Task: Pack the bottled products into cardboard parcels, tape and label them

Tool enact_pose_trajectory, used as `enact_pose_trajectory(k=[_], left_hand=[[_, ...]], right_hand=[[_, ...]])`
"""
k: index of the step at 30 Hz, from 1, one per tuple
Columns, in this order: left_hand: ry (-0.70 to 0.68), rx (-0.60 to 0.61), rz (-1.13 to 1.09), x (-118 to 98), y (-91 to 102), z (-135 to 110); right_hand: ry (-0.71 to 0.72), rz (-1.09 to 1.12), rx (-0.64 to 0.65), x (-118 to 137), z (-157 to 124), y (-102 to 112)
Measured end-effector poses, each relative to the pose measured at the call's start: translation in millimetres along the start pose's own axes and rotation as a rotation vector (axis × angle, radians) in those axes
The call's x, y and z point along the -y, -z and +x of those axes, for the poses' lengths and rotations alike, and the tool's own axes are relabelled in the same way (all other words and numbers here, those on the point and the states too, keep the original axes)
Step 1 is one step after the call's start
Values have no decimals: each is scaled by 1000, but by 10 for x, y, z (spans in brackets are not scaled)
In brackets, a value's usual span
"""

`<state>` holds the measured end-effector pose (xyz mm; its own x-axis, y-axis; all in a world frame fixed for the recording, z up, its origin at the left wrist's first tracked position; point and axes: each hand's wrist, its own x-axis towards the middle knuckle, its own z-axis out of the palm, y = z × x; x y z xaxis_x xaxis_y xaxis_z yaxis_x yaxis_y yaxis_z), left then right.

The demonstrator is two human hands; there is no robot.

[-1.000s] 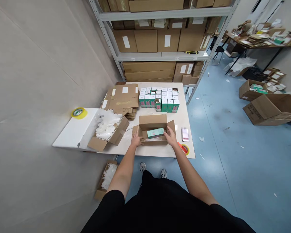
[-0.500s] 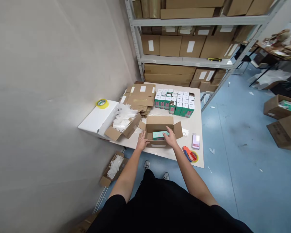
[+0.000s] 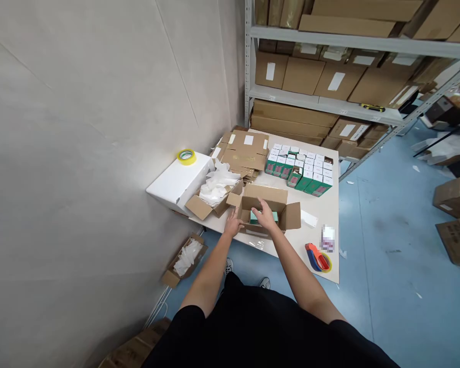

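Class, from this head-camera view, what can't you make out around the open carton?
Head view:
Green box in the cardboard carton: mostly hidden by the right hand.
Packet on the table: print blurred.
White box tops: labels too small.
Top-shelf cartons: cut off by the upper edge.

- The left hand (image 3: pixel 233 223) is held low, palm turned down, fingers spread.
- The right hand (image 3: pixel 264 214) is angled downward, fingers loosely curled.
- The left forearm (image 3: pixel 210 271) and right forearm (image 3: pixel 295 268) are extended forward, converging toward the hands, bare below black sleeves (image 3: pixel 187 319).
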<state>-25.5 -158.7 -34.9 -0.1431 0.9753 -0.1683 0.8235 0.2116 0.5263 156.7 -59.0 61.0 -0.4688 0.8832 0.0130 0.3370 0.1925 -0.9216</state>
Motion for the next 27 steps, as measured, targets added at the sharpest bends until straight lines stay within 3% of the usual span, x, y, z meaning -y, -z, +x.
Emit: enact_pose_trajectory(k=[9,17,21,27], left_hand=[[9,-84,-15,297,-45,-415],[91,-148,-17,494,89,-822],[89,-154,-10,599,110,-1038],[133,-132,-25,640,14,-1233]], right_hand=[[58,-98,93,228,650,-711],[197,-263,364,374,1408,-1740],[197,-338,468,318,1660,-2145],[82,-374,533,133,1813,-2539]])
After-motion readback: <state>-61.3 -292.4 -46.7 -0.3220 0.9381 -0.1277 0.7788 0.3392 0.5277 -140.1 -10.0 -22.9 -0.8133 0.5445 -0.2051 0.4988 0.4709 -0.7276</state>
